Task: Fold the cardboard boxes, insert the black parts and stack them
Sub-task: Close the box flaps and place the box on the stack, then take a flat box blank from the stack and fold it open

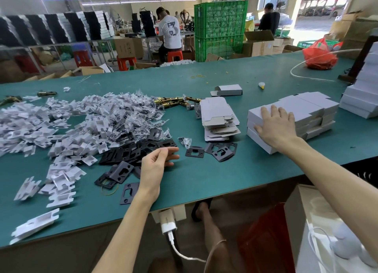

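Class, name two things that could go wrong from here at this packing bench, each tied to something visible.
The right hand lies flat on the stack of folded boxes, near the table edge; a push could slide them off. A black plate lies by that edge beside the left forearm, which might sweep it off.

Bright, even light; warped, blurred edges

A red bag [319, 57] sits on the teal table [214, 176], green crates [219, 27] beyond.

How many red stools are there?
3 red stools: one under the seated person, one left of that beside a cardboard box, one farther left. Others may be hidden.
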Available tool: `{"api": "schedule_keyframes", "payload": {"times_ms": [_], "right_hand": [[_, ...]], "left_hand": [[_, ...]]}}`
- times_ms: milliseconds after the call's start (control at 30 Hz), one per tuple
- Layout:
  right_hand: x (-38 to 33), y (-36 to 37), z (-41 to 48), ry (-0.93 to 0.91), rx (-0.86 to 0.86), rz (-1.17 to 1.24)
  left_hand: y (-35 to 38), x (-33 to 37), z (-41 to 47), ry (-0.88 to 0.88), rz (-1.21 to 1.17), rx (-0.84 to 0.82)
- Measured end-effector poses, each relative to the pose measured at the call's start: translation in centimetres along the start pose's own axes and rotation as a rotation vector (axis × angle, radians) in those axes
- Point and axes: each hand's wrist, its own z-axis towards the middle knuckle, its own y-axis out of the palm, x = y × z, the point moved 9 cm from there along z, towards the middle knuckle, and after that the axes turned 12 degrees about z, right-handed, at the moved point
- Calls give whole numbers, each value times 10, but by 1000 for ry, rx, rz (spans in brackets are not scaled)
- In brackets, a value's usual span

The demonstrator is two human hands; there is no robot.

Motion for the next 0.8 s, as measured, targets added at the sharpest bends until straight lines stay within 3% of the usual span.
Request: {"api": "schedule_keyframes", "payload": {"times_ms": [133, 400, 533, 667, 800], "right_hand": [[-15, -1, -4, 8, -10, -46], [-126, 12, -22, -409, 13, 112], [-157, 29, -15, -401, -51, 171], [-157, 58, -7, -321, -203, 72], [-159, 56, -2, -317, -131, 55]], "left_hand": [[1, 1, 0, -3, 19, 2], [1, -2, 2, -11, 54, 8], [1, -3, 2, -20, 52, 10], [2, -3, 3, -35, 50, 12], [2, -3, 3, -40, 42, 12]]}}
